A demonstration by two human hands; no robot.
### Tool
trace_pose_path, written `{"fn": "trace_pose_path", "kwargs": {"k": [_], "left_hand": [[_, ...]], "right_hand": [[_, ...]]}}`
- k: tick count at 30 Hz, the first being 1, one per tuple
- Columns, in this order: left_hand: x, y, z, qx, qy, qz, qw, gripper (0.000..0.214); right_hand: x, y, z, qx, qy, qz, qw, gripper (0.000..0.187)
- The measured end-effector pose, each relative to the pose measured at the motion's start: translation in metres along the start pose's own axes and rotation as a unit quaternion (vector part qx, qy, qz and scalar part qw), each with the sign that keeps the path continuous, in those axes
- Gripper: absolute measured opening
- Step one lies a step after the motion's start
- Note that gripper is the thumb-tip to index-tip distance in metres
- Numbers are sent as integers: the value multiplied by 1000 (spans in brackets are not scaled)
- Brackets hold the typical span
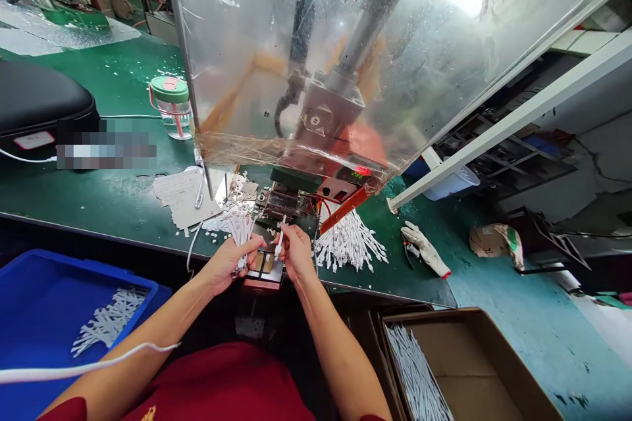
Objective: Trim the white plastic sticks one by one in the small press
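My left hand [235, 262] is closed around a bundle of short white cables [241, 229] at the front of the bench machine [281, 204]. Just to its right, my right hand [297, 251] pinches one short white cable [279, 241] with a blocky, plug-like end. Both hands are over the machine's metal bed [266, 266], close together but apart. A pile of similar white cables [348, 243] lies on the bench to the right of my right hand. The fingers partly hide the held pieces.
A cloudy clear shield [257, 99] hangs over the machine. On the green bench [118, 194] are a lidded cup [171, 108], torn cardboard [185, 194], white scraps and a glove [427, 250]. Below stand a blue bin [29, 316] and a cardboard box [474, 342], both containing white cables.
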State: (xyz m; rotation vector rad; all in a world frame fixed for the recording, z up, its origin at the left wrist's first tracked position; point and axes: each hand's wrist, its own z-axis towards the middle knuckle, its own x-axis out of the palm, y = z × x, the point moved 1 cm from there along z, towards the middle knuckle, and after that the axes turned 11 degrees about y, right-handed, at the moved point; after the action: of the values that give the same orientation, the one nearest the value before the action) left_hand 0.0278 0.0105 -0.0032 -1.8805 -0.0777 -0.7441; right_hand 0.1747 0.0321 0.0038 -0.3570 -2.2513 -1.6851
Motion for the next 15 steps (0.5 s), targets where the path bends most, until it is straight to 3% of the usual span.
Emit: {"fn": "trace_pose_path", "kwargs": {"k": [10,15], "left_hand": [[19,2,16,19,-26,145,989,39],[25,1,23,-4,-52,189,981,44]], "right_hand": [[-7,1,-8,-33,21,-55,998,36],[-47,10,-32,-48,14,-135,990,35]]}}
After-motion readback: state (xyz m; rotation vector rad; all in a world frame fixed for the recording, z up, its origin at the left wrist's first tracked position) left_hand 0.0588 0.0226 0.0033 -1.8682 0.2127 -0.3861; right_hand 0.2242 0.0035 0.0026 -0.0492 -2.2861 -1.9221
